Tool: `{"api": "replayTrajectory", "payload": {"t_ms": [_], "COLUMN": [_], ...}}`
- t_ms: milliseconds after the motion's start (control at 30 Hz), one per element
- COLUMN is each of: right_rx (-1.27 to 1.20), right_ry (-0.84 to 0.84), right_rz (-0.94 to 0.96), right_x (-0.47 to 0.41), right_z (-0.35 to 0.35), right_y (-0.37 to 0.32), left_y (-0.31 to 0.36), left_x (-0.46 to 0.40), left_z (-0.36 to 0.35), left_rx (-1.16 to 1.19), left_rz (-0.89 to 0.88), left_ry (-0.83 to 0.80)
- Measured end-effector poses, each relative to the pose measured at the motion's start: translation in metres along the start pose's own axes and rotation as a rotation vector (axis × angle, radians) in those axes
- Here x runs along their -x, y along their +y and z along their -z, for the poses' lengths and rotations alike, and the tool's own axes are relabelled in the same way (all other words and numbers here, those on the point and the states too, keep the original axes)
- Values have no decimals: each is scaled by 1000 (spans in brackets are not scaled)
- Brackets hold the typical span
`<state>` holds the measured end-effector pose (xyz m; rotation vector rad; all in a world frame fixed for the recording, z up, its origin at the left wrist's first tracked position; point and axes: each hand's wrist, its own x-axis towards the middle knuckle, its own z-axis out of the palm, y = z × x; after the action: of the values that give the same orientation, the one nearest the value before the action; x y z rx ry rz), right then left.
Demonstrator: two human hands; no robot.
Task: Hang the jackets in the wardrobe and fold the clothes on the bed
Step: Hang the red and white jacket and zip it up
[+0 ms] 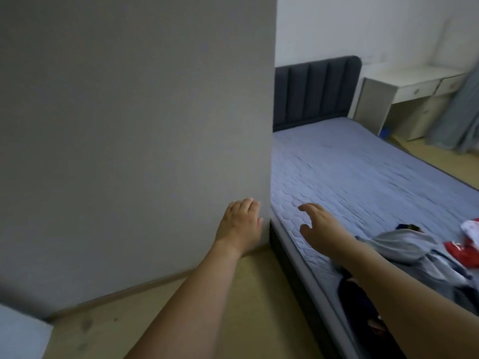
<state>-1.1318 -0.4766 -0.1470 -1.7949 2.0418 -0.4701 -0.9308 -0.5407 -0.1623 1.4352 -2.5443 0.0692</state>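
Both hands reach out holding nothing: the left hand [239, 224] lies flat against the grey panel [134, 141] at centre frame, the right hand [320, 225] hovers over the bed [363, 172], fingers apart. The clothes [414, 252] sit heaped at lower right, near the mattress edge; a careless grab could drag them to the floor. A desk [404, 84] stands upper right.

A single head-worn camera looks forward and down along both outstretched arms. The left hand [239, 220] and right hand [320, 224] sit near, low in the middle. Beyond them lies the bed [363, 164], with a grey panel [129, 125] close on the left.
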Motion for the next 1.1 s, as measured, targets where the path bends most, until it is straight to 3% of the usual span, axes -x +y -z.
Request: {"api": "replayTrajectory", "payload": {"t_ms": [300,500,900,1100], "right_rx": [-5,-46,-141,-201], "right_ry": [-6,-44,59,41], "right_rz": [-71,-149,-307,-453], "right_x": [23,41,38,6], "right_z": [125,219,362,430], "right_y": [258,395,730,888], "left_y": [251,406,734,842], "left_x": [-107,-163,-330,-393], "left_z": [-52,-71,-171,-205], "left_rx": [45,101,205,232], "left_rz": [-4,-23,-82,-55], "left_ry": [6,-35,-153,-295]}}
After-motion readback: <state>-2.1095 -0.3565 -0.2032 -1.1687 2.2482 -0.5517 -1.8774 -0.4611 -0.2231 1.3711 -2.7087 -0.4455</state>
